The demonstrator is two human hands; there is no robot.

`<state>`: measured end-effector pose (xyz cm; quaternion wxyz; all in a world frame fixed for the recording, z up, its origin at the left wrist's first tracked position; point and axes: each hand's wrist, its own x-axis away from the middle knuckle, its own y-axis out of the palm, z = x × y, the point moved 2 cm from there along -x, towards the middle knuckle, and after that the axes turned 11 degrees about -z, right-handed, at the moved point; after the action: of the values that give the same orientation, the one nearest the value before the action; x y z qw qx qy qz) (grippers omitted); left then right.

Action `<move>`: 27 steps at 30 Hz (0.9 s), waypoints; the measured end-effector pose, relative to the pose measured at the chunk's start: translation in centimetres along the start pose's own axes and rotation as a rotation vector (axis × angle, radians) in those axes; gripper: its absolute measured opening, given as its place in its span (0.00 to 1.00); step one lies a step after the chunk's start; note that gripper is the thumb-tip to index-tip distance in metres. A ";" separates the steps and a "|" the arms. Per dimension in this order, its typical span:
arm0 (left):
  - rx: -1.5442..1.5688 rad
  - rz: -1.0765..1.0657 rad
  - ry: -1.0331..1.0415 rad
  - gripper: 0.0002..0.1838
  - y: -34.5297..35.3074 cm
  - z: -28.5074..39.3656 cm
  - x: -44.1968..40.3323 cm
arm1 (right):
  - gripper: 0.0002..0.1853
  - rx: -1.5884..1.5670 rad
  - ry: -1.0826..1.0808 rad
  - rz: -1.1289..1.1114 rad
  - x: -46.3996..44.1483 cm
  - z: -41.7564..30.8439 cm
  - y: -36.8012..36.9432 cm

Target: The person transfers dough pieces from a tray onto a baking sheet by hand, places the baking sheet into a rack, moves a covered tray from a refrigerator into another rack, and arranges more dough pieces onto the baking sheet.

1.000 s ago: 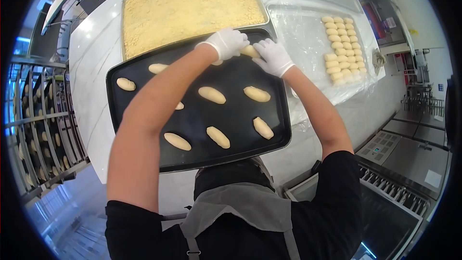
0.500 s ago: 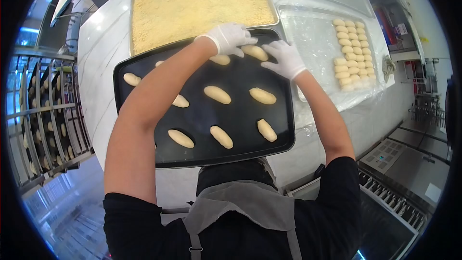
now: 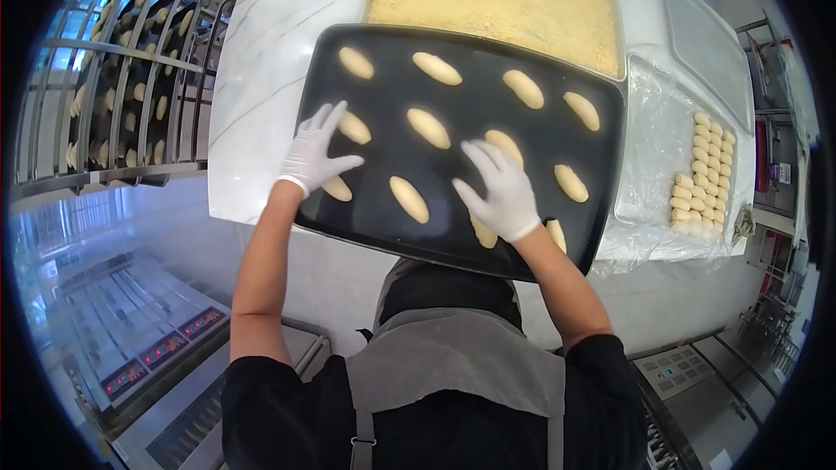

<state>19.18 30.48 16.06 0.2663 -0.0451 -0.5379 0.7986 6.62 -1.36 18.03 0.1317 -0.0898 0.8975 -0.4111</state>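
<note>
A black baking tray (image 3: pixel 390 91) lies before me with several long, pale dough pieces (image 3: pixel 428 128) spaced in rows. My left hand (image 3: pixel 313 152), in a white glove, is over the tray's left side with its fingers spread. Its fingertips are beside one dough piece (image 3: pixel 354 128), and another piece (image 3: pixel 337 189) is partly behind the thumb. White-gloved as well, my right hand (image 3: pixel 505 193) is over the tray right of the middle, fingers apart. It partly covers a dough piece (image 3: pixel 504 146) at its fingertips and another (image 3: pixel 482 231) by the palm; contact cannot be made out.
Behind the black tray is a metal tray of yellow crumbs (image 3: pixel 496 4). At right, a plastic-lined tray (image 3: pixel 640 157) holds closely packed small dough pieces (image 3: pixel 710 170). A rack (image 3: pixel 131 61) with loaded trays stands at left. Ovens or similar machines (image 3: pixel 157 322) are lower left.
My view has swung left. Both hands have left the far right dough pieces: the left is now at the tray's left side, the right nearer the front middle.
</note>
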 end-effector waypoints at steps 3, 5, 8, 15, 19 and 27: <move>-0.012 0.051 -0.096 0.42 1.9 2.4 0.6 | 0.31 0.125 0.115 0.006 -4.1 0.0 4.6; -0.026 0.073 -0.055 0.44 2.8 1.5 0.0 | 0.31 0.200 0.178 -0.088 -6.1 1.2 7.8; -0.065 0.078 0.009 0.47 3.9 0.2 -1.4 | 0.30 0.278 0.275 -0.197 -7.3 1.4 8.6; -0.104 0.124 -0.040 0.46 1.3 1.5 1.4 | 0.29 0.204 0.194 -0.037 -1.2 -4.4 7.3; 0.025 0.120 -0.066 0.48 2.8 -0.3 7.7 | 0.29 0.109 0.115 -0.054 3.6 -6.7 9.5; -0.008 0.214 0.180 0.44 4.0 -0.8 10.0 | 0.28 0.299 0.335 0.494 9.7 -0.7 -1.6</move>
<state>9.38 34.73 14.33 0.2265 -0.1749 -0.5070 0.8131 -2.67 -4.49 18.09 0.0898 0.2197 0.8311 -0.5030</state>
